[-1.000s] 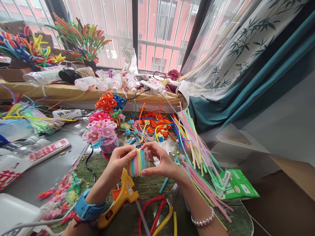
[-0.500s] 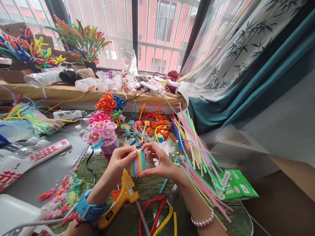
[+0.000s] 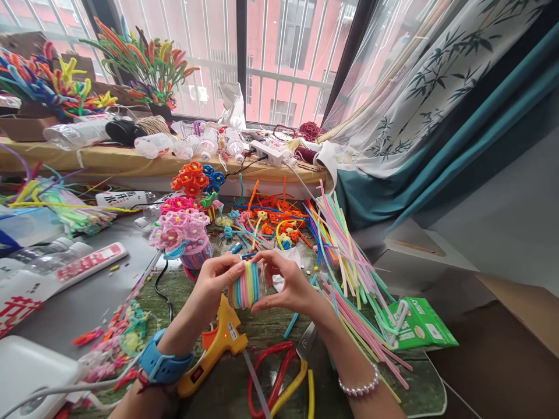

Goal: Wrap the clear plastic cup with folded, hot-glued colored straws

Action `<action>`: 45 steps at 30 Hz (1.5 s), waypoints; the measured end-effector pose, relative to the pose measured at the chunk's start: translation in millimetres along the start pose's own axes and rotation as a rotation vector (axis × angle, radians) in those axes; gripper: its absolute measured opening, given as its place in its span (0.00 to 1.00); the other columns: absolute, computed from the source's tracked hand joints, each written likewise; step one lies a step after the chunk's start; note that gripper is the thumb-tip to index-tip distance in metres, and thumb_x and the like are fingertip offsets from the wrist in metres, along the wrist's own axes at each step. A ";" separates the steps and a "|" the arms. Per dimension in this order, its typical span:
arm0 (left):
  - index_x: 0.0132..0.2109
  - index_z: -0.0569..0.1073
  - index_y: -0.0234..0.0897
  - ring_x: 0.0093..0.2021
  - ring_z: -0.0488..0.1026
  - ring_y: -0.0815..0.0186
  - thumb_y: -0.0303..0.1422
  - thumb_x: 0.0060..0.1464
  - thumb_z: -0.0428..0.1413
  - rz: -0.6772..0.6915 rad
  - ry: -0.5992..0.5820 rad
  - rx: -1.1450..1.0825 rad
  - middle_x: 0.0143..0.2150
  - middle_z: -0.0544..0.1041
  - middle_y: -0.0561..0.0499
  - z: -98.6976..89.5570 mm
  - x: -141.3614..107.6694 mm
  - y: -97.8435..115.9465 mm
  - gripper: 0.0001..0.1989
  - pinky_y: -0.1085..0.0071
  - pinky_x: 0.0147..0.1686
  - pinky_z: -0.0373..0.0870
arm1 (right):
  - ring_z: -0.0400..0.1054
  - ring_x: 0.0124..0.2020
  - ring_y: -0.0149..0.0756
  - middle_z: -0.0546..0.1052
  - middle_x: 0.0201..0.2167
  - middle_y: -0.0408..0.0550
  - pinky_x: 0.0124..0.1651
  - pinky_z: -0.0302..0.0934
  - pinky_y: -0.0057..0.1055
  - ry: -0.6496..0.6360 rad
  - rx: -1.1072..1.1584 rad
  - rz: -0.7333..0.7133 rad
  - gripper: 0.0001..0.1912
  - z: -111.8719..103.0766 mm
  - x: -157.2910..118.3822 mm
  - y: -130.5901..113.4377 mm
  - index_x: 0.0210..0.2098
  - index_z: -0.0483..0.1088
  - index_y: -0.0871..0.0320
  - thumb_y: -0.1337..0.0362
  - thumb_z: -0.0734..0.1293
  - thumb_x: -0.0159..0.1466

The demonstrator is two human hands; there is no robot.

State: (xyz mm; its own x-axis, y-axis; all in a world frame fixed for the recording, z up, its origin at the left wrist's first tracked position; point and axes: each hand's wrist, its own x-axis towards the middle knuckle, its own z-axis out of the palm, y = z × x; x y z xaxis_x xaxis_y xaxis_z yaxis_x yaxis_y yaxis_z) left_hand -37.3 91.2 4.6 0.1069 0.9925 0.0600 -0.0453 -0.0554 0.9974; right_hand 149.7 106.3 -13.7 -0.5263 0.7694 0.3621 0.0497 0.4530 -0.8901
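Between my hands is a small clear plastic cup or bottle piece wrapped in pastel pipe cleaners point(image 3: 247, 286), its bands blue, yellow and pink. My left hand point(image 3: 218, 280) grips its left side, thumb on the bands. With fingers above and thumb below, my right hand point(image 3: 288, 283) closes round the right end, where clear plastic shows. Under my left wrist lies a yellow hot glue gun point(image 3: 218, 346) with a glue stick in its back. Scissors point(image 3: 301, 352) with red and yellow handles rest below my right hand.
Loose pastel pipe cleaners point(image 3: 349, 250) and a green packet point(image 3: 421, 326) lie on the right. A pot of pink fuzzy flowers point(image 3: 183, 233) stands behind my left hand. Orange pieces point(image 3: 279, 215) are scattered farther back. Plastic bottles point(image 3: 152, 145) line the sill. A black cord point(image 3: 163, 288) runs at left.
The view has shifted slightly. Both hands keep hold of the wrapped piece in nearly the same pose.
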 end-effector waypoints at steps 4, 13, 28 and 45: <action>0.21 0.70 0.33 0.25 0.56 0.72 0.42 0.45 0.63 0.005 -0.001 -0.043 0.23 0.61 0.56 -2.0 0.9 -3.6 0.18 0.74 0.24 0.50 | 0.61 0.28 0.30 0.71 0.37 0.44 0.33 0.61 0.28 0.018 -0.130 -0.057 0.35 0.7 -1.3 -3.7 0.51 0.65 0.55 0.55 0.79 0.48; 0.21 0.71 0.33 0.26 0.57 0.71 0.42 0.47 0.62 0.023 -0.022 -0.036 0.24 0.62 0.55 -5.4 0.8 -2.3 0.18 0.74 0.25 0.52 | 0.63 0.30 0.31 0.69 0.33 0.40 0.36 0.62 0.28 0.028 -0.306 -0.089 0.35 0.1 -5.9 -13.3 0.54 0.64 0.54 0.65 0.78 0.50; 0.21 0.70 0.33 0.26 0.57 0.71 0.42 0.47 0.62 0.025 -0.031 -0.015 0.23 0.61 0.56 -5.4 2.9 -6.3 0.18 0.73 0.26 0.51 | 0.64 0.33 0.31 0.71 0.39 0.43 0.39 0.62 0.30 -0.014 -0.148 -0.022 0.34 -1.4 -4.1 -11.4 0.54 0.64 0.54 0.65 0.77 0.50; 0.21 0.70 0.33 0.24 0.55 0.72 0.43 0.45 0.63 -0.008 -0.017 -0.055 0.22 0.61 0.56 -2.4 1.3 -5.1 0.18 0.74 0.24 0.49 | 0.68 0.31 0.33 0.73 0.34 0.42 0.37 0.65 0.29 0.018 -0.352 -0.083 0.34 -0.3 -4.9 -13.0 0.53 0.64 0.55 0.68 0.76 0.48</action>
State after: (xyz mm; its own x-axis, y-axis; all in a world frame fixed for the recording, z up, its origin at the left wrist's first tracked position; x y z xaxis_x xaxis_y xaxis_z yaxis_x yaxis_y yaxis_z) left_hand -39.3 93.0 -0.6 0.1241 0.9908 0.0534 -0.0985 -0.0413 0.9943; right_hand 151.9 96.8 -3.8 -0.5257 0.7301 0.4367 0.2988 0.6391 -0.7087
